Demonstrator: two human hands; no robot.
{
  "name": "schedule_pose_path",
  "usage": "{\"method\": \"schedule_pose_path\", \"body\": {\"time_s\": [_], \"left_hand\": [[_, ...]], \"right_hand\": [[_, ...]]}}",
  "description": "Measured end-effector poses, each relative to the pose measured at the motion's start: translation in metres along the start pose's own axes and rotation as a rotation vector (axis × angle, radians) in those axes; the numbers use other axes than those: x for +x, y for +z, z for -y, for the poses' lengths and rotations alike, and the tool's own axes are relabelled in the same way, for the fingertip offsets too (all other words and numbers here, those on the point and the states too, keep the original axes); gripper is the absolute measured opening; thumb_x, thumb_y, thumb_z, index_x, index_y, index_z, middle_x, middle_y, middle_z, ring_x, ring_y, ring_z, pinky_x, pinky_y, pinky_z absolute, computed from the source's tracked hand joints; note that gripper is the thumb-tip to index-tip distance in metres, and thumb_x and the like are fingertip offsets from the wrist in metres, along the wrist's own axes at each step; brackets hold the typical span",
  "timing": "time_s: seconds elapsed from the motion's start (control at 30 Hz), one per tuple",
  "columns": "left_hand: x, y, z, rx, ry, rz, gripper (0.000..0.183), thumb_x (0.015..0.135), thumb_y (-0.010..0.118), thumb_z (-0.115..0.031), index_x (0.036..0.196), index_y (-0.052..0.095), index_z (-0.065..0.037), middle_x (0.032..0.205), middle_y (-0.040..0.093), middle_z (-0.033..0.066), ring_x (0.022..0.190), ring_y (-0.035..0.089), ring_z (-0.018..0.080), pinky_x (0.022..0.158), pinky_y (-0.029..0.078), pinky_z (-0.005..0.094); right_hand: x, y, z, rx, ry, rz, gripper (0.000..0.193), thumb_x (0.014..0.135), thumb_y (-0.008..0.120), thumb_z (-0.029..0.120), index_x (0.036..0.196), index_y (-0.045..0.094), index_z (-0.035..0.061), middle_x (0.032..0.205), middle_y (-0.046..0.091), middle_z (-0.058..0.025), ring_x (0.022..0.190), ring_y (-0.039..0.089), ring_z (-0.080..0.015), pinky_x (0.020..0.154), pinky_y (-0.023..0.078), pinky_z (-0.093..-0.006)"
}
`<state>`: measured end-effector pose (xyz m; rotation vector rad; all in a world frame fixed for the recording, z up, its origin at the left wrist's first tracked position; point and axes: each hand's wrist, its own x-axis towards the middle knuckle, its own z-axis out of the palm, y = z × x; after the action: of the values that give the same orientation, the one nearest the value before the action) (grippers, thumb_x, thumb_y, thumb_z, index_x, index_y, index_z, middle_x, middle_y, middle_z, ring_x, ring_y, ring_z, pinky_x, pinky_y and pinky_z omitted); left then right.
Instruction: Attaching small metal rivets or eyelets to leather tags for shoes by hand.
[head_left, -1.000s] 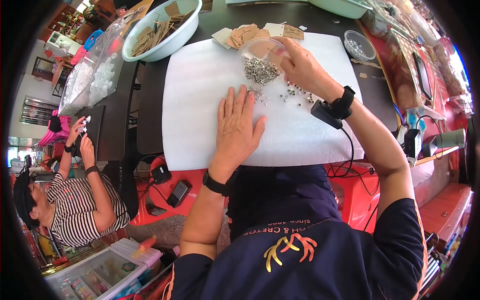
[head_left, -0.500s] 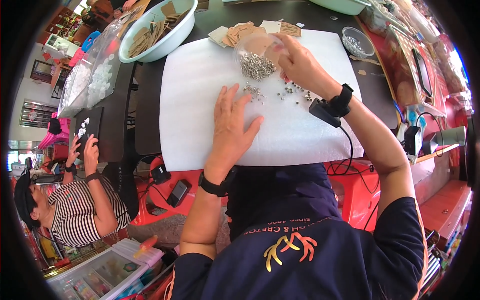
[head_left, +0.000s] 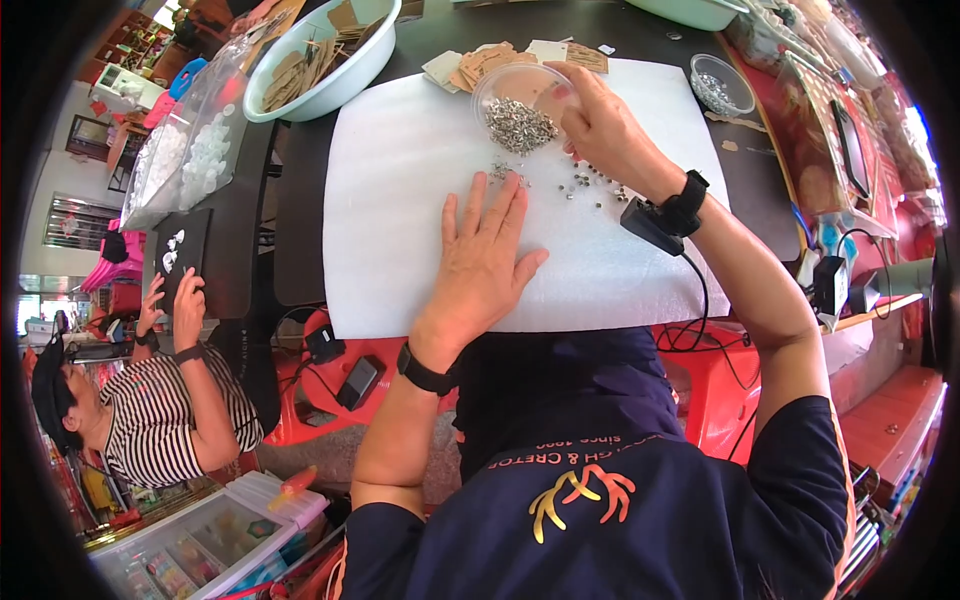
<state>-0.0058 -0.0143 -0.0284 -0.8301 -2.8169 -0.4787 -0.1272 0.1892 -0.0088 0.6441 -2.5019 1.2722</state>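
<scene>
My right hand (head_left: 612, 138) is closed on the right rim of a clear round plastic bowl (head_left: 518, 82), which leans toward me on the white foam sheet (head_left: 390, 200). Many small silver metal pieces (head_left: 520, 127) are heaped in its lower part. My left hand (head_left: 482, 255) lies flat, palm down, fingers stretched toward the bowl. Its fingertips reach a small cluster of loose metal pieces (head_left: 507, 170) just below the bowl and partly cover it. Darker metal pieces (head_left: 582, 182) lie scattered under my right hand and wrist.
Brown and white cards (head_left: 495, 65) lie at the sheet's far edge. A pale green basin (head_left: 372, 62) of cardboard pieces stands far left, a small clear tub (head_left: 738, 100) far right. At the left, a person in a striped shirt (head_left: 165, 420) handles white pieces on a dark board.
My left hand has moved slightly right and flattened, its fingers now straighter and covering part of the loose cluster. My right hand still grips the bowl, whose position is nearly the same.
</scene>
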Motion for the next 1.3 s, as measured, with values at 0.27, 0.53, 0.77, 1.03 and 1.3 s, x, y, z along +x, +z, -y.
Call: {"method": "schedule_pose_path", "body": {"time_s": [0.27,0.53,0.77,1.03,1.3], "left_hand": [[-0.005,0.005,0.005,-0.005,-0.156,-0.074,0.069,0.092,0.063,-0.031,0.143,0.037,0.007,0.154,0.03,0.0206,0.145,0.023,0.0404,0.117,0.017,0.0549],[0.0,0.005,-0.002,-0.054,-0.106,-0.08,0.062,0.093,0.059,-0.024,0.144,0.037,0.004,0.156,0.029,0.019,0.145,0.022,0.0407,0.117,0.017,0.0537],[0.0,0.008,0.0,-0.053,-0.049,-0.07,0.059,0.093,0.058,-0.022,0.143,0.039,0.004,0.155,0.031,0.0182,0.144,0.023,0.0408,0.117,0.017,0.0536],[-0.002,0.01,0.001,-0.07,-0.044,-0.098,0.059,0.093,0.058,-0.022,0.142,0.039,0.005,0.154,0.033,0.0179,0.144,0.024,0.0404,0.117,0.018,0.0525],[-0.004,0.01,0.002,-0.052,-0.04,-0.12,0.058,0.093,0.057,-0.022,0.142,0.041,0.004,0.154,0.034,0.0169,0.144,0.024,0.0396,0.117,0.019,0.052]], "right_hand": [[0.002,0.0,0.002,-0.005,-0.023,-0.023,0.045,0.094,0.041,0.007,0.139,0.042,0.0047,0.101,0.061,-0.0163,0.064,0.063,-0.0149,0.057,0.054,-0.0297],[0.0,0.002,0.004,-0.022,-0.032,-0.03,0.036,0.097,0.047,0.01,0.132,0.048,0.0018,0.109,0.058,-0.0275,0.088,0.063,-0.0351,0.08,0.051,-0.042],[0.0,0.005,-0.002,-0.04,-0.068,-0.02,0.044,0.095,0.04,0.006,0.139,0.042,0.0039,0.112,0.058,-0.0189,0.065,0.064,-0.0161,0.059,0.055,-0.0306],[0.001,0.007,-0.003,-0.083,-0.088,-0.057,0.047,0.095,0.041,0.006,0.141,0.039,0.0022,0.106,0.059,-0.0176,0.065,0.063,-0.0167,0.058,0.055,-0.0315],[0.003,-0.007,0.009,0.365,0.362,0.13,0.045,0.096,0.048,0.014,0.138,0.04,-0.0007,0.104,0.061,-0.015,0.066,0.064,-0.0148,0.058,0.057,-0.0281]]}}
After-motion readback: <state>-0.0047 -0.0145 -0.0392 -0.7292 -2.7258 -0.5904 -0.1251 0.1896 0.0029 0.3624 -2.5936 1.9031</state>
